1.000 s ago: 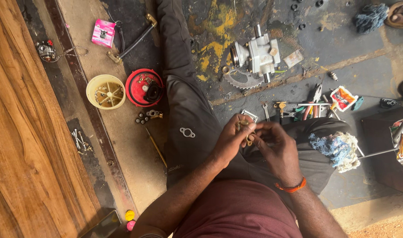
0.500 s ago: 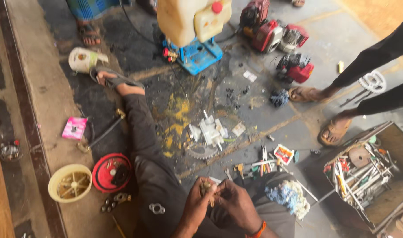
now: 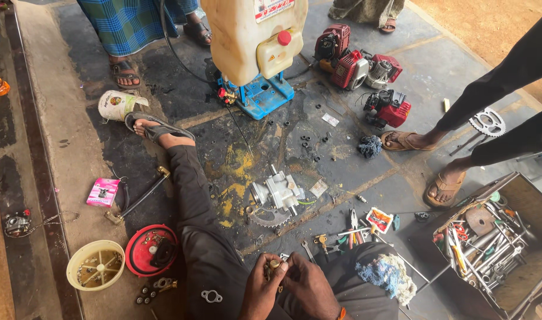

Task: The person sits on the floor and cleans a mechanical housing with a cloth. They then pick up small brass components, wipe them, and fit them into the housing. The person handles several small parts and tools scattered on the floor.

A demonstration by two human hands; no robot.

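Low in the head view, my left hand (image 3: 260, 293) and my right hand (image 3: 309, 289) meet over my lap. Together they pinch a small brass-coloured metal part (image 3: 274, 265) between the fingertips. My left leg in dark trousers (image 3: 194, 195) stretches out across the stained floor, foot in a sandal (image 3: 155, 127). A silver engine block with a toothed sprocket (image 3: 276, 198) lies on the floor just ahead of my hands. Pliers and wrenches (image 3: 342, 237) lie to the right of my hands.
A red round cover (image 3: 152, 250) and a cream bowl (image 3: 95, 265) sit at the left. A cream sprayer tank on a blue base (image 3: 256, 53) stands ahead. Red small engines (image 3: 366, 68), an open toolbox (image 3: 496, 237), a blue rag (image 3: 386, 275) and other people's sandalled feet (image 3: 407, 141) ring the floor.
The camera has tilted up and away, bringing the sprayer tank, red engines and standing people into view. Both hands stay together on the small part.
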